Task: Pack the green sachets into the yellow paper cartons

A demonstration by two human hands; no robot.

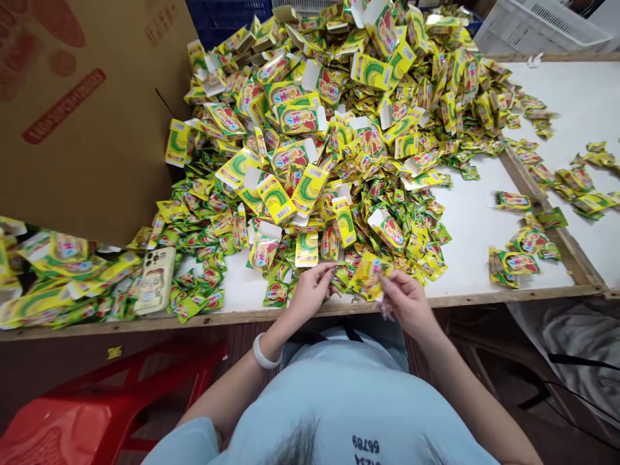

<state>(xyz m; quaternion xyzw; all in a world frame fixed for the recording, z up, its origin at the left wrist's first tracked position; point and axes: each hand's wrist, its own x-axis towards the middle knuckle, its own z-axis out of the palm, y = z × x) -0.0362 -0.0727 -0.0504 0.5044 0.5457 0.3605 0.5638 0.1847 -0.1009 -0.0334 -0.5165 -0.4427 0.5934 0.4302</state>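
The right hand (409, 302) pinches a yellow packet (367, 276), probably light, soft and slippery, best held by its edge; the left hand (310, 289), I cannot tell its grip

Glossy plastic packet (366, 276), matt cardboard carton (123, 168), matt wooden edging (484, 297)

I wear a pale blue T-shirt (334, 400) with dark printed digits (365, 444) on its front; the short left sleeve (188, 442) is plain blue; a smooth white bangle (261, 358) circles my left wrist (277, 337).
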